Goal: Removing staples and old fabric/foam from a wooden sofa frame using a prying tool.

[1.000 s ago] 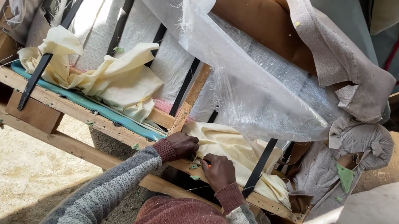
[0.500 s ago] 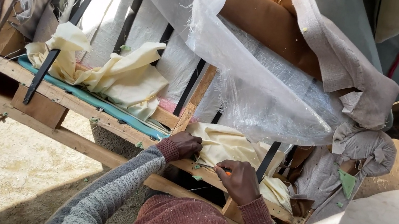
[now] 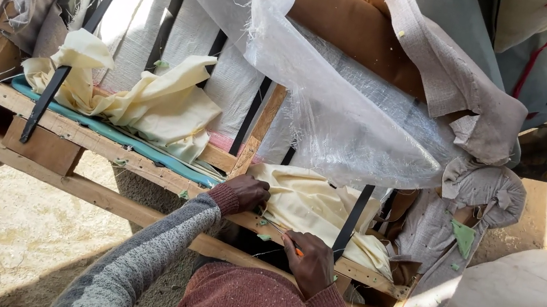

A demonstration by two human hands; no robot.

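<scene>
Shifted down-right since before: right hand (image 3: 310, 264) pinching small orange-tipped tool; left hand (image 3: 246, 194) pressed on cream fabric (image 3: 312, 205); wooden rail (image 3: 137, 209) mostly stripped.

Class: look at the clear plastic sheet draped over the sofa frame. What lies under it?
Under the plastic sheet show white woven backing, black straps and a brown board. Cream cloth bunches below its edge, by both hands. What lies deeper behind the backing is covered.
</scene>
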